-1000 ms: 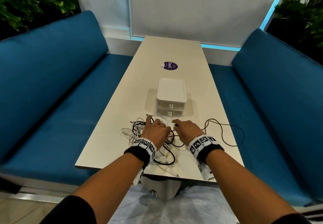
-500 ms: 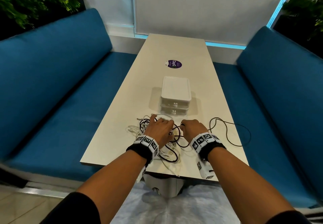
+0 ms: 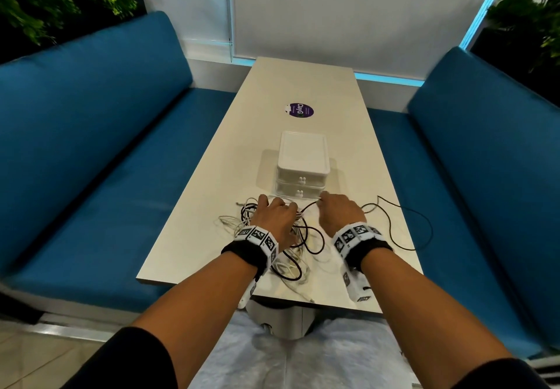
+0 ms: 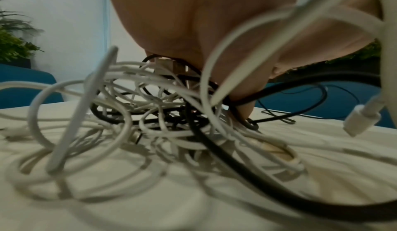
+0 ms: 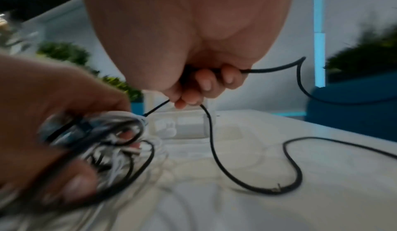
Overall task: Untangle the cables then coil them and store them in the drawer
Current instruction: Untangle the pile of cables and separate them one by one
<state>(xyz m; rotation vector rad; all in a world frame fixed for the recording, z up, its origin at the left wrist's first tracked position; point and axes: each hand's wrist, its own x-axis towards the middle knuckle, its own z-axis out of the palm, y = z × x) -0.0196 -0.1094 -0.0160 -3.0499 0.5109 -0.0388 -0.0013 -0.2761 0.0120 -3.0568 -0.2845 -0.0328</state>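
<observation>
A tangle of white and black cables (image 3: 292, 247) (image 4: 163, 115) lies on the near end of the table (image 3: 303, 85). My left hand (image 3: 277, 214) (image 5: 53, 112) grips a bunch of the tangled strands from above. To its right, my right hand (image 3: 338, 211) (image 5: 199, 83) holds a thin black cable (image 3: 403, 222) (image 5: 300, 171) in its curled fingers; that cable loops off over the table to the right. Just beyond both hands stands a small white two-drawer box (image 3: 303, 165) (image 5: 182, 126), both drawers closed.
A purple round sticker (image 3: 300, 110) sits on the table beyond the box. Blue benches (image 3: 91, 146) (image 3: 485, 161) run along both sides, with plants behind them. A white connector (image 4: 363, 120) dangles close to the left wrist camera.
Both hands have moved forward toward the drawer box. The left hand has closed on the tangle, and the right hand has drawn the black cable away to the right.
</observation>
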